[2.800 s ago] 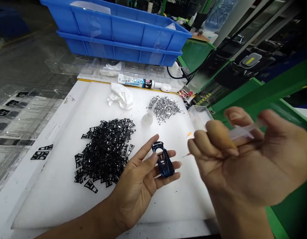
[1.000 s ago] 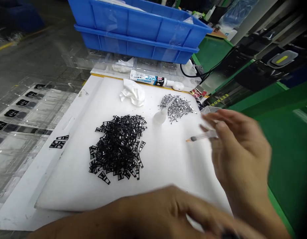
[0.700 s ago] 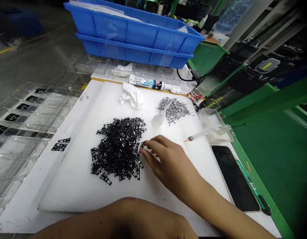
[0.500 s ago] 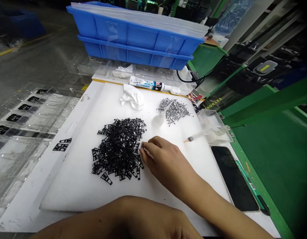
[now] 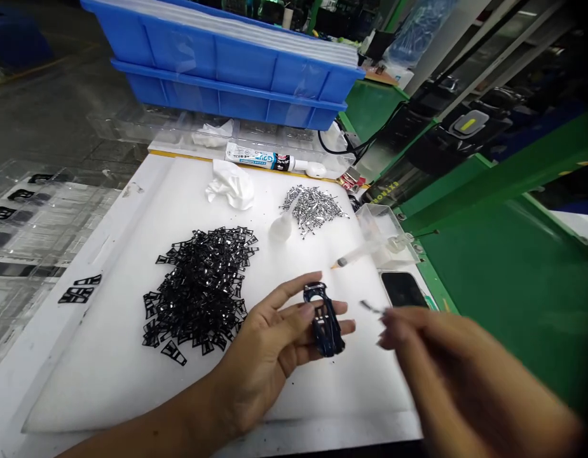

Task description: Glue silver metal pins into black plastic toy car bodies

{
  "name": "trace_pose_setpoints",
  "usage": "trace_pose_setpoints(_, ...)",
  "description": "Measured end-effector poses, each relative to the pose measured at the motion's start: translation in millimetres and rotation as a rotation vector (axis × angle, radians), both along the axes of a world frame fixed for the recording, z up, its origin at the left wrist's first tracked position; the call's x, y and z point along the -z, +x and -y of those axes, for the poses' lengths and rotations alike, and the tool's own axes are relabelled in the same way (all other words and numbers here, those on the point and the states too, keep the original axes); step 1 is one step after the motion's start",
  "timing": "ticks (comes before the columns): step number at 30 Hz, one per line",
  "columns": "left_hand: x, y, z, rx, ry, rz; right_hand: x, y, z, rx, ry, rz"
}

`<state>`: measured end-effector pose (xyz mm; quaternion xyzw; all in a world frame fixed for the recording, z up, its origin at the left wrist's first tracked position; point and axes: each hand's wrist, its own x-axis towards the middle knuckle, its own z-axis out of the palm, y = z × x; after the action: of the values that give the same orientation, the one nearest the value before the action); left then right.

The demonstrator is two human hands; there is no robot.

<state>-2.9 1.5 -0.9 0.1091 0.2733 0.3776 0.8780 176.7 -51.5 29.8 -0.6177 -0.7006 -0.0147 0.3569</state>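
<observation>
A dark blue toy car body [image 5: 328,327] rests in my left hand [image 5: 269,343], held between thumb and fingers above the white foam sheet. To its right, my right hand [image 5: 431,356] is blurred and pinches a small, thin dark part [image 5: 370,308] at its fingertips, apart from the car body. Left of my left hand lies a pile of black frame-shaped parts [image 5: 198,286]. Small silver pins [image 5: 315,208] form a heap at the back of the foam.
Behind are a glue tube [image 5: 260,157], crumpled tissue [image 5: 230,184] and stacked blue bins [image 5: 227,63]. A syringe [image 5: 355,254], a clear box [image 5: 386,235] and a phone [image 5: 403,289] lie to the right. Some black parts [image 5: 79,289] sit at far left.
My right hand has moved from the black pile to the right with a small part. My left hand has come into view with the car body. The view has shifted.
</observation>
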Motion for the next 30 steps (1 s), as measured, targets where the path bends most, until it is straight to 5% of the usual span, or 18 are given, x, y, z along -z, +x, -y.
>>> trace_pose_setpoints(4,-2.3,-1,-2,-0.046,-0.047,-0.017,18.1,-23,4,-0.199,0.073,0.098)
trace_pose_setpoints(10,-3.0,-2,-1,-0.045,-0.070,-0.041,26.4,-30,-4,-0.295,0.087,0.032)
trace_pose_setpoints(27,-3.4,0,0,-0.072,-0.061,-0.023,12.2,-14,0,-0.282,-0.193,0.163)
trace_pose_setpoints(30,-4.2,-1,2,-0.092,0.008,-0.072,16.5,-15,5,-0.198,-0.201,0.041)
